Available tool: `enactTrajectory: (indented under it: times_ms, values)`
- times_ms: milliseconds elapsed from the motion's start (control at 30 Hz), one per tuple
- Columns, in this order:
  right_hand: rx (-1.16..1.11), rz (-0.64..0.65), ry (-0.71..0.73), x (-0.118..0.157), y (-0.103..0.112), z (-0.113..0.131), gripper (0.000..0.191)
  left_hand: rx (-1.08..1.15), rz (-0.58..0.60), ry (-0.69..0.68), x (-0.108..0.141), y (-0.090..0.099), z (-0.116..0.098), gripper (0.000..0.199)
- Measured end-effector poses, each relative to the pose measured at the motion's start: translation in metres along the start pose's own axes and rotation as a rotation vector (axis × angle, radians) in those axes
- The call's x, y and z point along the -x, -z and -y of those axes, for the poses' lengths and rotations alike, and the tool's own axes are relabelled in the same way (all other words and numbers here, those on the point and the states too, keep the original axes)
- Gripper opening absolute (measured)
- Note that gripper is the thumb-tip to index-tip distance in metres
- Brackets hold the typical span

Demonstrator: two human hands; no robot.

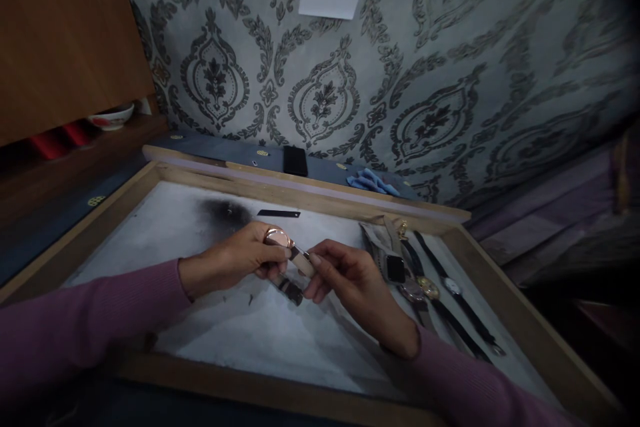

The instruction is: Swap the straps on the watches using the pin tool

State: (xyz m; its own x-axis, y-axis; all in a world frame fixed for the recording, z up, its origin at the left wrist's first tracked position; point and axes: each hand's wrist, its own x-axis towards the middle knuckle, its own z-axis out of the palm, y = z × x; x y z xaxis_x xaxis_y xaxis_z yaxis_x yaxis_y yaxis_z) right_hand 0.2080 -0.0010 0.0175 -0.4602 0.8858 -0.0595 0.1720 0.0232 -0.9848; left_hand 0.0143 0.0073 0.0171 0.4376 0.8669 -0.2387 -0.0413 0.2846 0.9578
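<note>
A wristwatch with a rose-gold case is gripped by my left hand, thumb and fingers closed around it. From the case its strap runs toward my right hand, whose thumb and fingers pinch the pale strap. A thin shiny edge shows along the strap by my right fingertips; I cannot tell whether it is a separate thing. A dark strap end with a buckle hangs below my hands. Both hands are above the white bottom of a wooden tray.
Several watches lie at the tray's right, among them a square black-faced watch and a white-dialled watch. A flat black strip lies behind my hands. Beyond the raised rim are a black phone-like object and a blue cloth.
</note>
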Motion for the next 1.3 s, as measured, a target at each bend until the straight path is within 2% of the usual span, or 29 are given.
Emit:
enactTrajectory:
  times_ms: [467, 800, 1300]
  values:
    - [0.006, 0.005, 0.002, 0.0001, -0.0002, -0.0008, 0.035, 0.007, 0.01, 0.023, 0.0016, -0.0006, -0.0037, 0.011]
    - [0.063, -0.01, 0.063, 0.0004, -0.001, -0.0044, 0.031, -0.026, 0.012, 0.025, 0.001, 0.0001, -0.0009, 0.011]
    - [0.215, -0.02, 0.133, 0.0049, -0.0011, 0.0, 0.026, -0.019, 0.088, 0.031, 0.0022, 0.0014, 0.0016, 0.018]
